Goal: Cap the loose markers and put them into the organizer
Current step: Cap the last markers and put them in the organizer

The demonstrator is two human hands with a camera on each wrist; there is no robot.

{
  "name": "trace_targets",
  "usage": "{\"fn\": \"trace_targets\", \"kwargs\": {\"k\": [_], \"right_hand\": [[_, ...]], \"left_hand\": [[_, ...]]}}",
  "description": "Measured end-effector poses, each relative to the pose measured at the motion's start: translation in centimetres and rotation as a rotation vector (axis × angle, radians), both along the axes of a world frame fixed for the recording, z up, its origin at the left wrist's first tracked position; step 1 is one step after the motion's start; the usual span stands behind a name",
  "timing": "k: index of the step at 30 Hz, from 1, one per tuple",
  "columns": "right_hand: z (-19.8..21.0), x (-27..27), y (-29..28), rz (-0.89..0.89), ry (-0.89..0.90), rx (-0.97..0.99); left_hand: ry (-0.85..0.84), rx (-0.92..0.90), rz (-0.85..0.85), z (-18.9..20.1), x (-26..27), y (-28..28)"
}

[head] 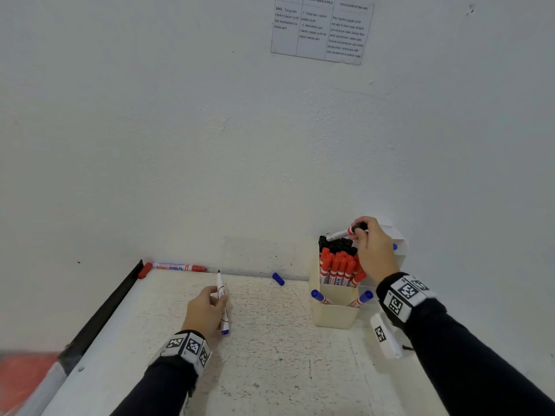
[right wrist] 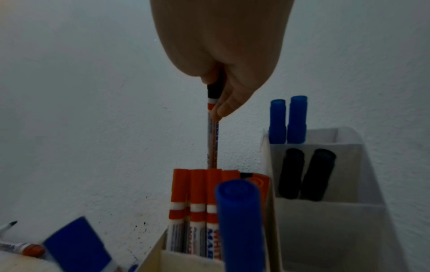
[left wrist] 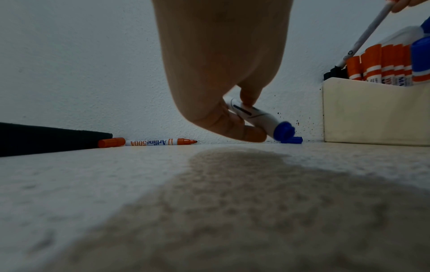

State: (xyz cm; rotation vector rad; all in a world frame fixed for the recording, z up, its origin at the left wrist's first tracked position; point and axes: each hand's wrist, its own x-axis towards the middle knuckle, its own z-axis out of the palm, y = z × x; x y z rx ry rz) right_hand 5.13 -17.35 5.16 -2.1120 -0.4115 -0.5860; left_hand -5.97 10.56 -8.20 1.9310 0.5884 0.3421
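Gripping an uncapped blue-ended marker [head: 222,298] near the desk's [head: 270,370] middle, the left hand [head: 205,313] is pinching its barrel, tip pointing toward the back edge. Further back at the right edge, the right hand [head: 374,250] is holding a black-capped marker [head: 345,232] by its cap end, lowering its tail among the red markers [head: 339,268] in the cream organizer [head: 333,313]. Judgement: keeping the barrel upright and slotting it into a gap should avoid jamming. Lying by the back edge are a loose blue cap [head: 278,278] and, toward the back left corner, an uncapped red marker [head: 180,267] with its red cap [head: 145,270] just beside it.
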Motion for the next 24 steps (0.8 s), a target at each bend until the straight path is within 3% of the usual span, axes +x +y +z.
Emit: {"fn": "trace_targets", "kwargs": {"k": [3,12,18,24], "right_hand": [[0.8,0.6,0.6,-0.001,0.006,-0.010],[0.7,2.4,2.4,-0.045,0.070,-0.355],[0.8,3.0,4.0,-0.145,0.048,-0.401],[1.8,3.7,4.5,-0.120,0.193,-0.427]], "left_hand": [[0.006,-0.001,-0.008,-0.1,0.1,0.0],[0.001,0.007,-0.029,-0.5,0.1,0.1],[-0.001,-0.018,-0.030,-0.7,0.2,0.3],[-0.004,-0.004,-0.031,-0.9,0.3,0.3]]}}
